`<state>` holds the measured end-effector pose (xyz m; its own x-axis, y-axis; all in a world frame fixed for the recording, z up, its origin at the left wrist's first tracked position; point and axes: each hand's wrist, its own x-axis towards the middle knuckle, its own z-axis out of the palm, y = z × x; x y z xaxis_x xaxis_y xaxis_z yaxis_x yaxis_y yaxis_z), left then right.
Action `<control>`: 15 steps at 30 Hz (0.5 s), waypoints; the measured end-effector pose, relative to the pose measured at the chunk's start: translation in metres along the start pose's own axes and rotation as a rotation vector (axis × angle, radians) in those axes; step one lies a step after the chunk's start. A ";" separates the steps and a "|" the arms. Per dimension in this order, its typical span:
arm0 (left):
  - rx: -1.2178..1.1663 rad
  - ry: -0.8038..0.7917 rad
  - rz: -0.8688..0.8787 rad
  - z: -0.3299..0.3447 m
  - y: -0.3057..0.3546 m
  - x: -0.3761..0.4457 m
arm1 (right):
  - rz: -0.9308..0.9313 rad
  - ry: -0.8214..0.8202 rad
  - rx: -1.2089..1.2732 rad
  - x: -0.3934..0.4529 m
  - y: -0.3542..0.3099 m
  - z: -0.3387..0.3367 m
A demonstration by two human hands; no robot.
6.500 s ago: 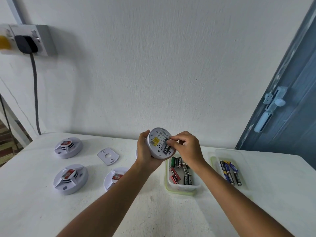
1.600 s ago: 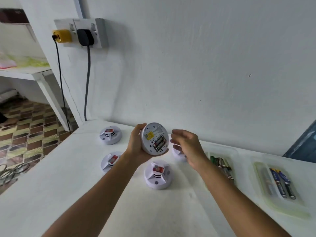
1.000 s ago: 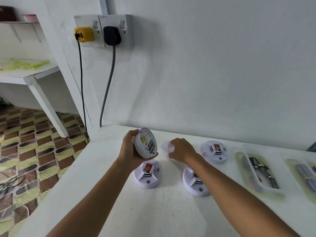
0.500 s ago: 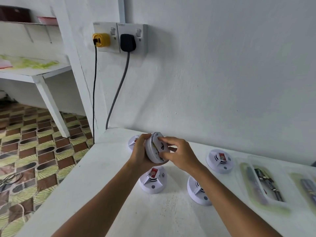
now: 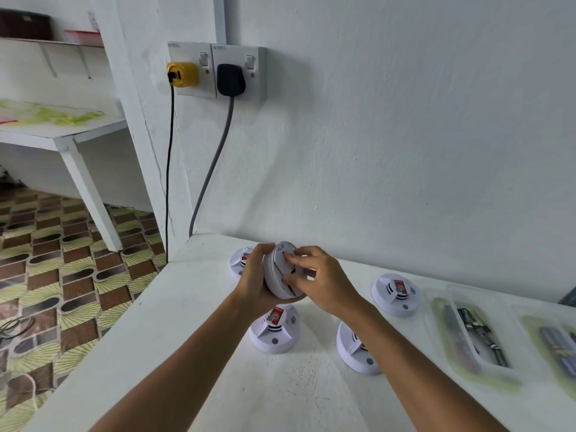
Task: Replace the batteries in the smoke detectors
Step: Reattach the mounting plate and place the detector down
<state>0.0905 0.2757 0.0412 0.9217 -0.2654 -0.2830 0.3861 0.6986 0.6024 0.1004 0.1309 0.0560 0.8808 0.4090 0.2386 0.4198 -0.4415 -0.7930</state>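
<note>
I hold a round white smoke detector [image 5: 280, 283] on edge above the white table [image 5: 187, 322], back side facing right. My left hand [image 5: 254, 280] cups it from behind. My right hand [image 5: 314, 280] presses a white back plate [image 5: 284, 257] against its open side, fingers spread over it. Several more white detectors with red stickers lie face up on the table: one beneath my hands [image 5: 274, 330], one by my right forearm [image 5: 355, 350], one further right [image 5: 396, 294], one behind my left hand [image 5: 241, 260]. The batteries inside the held detector are hidden.
Two clear plastic trays stand at the right: one with dark used batteries [image 5: 473, 338], one with blue batteries [image 5: 558, 344] at the frame edge. A wall socket [image 5: 218, 70] with yellow and black plugs is above; cables hang by the table's left corner. The table's left edge drops to a tiled floor.
The view swung left from the battery trays. My right hand left the battery compartment, picked up the white back plate from the table and brought it onto the detector's back, covering the batteries.
</note>
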 end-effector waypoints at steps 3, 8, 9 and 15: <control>0.065 0.014 -0.010 0.005 -0.001 -0.001 | 0.042 0.028 -0.005 0.005 -0.005 -0.008; 0.196 0.097 -0.006 0.009 -0.002 -0.002 | 0.089 -0.002 -0.103 0.013 -0.011 -0.019; 0.231 0.096 -0.008 0.008 -0.001 -0.002 | 0.094 -0.011 -0.127 0.014 -0.011 -0.020; 0.304 0.085 0.033 0.013 -0.001 -0.005 | 0.115 -0.011 -0.159 0.017 -0.013 -0.020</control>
<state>0.0862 0.2677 0.0523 0.9324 -0.1802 -0.3133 0.3614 0.4721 0.8041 0.1143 0.1277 0.0816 0.9230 0.3566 0.1449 0.3466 -0.6063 -0.7157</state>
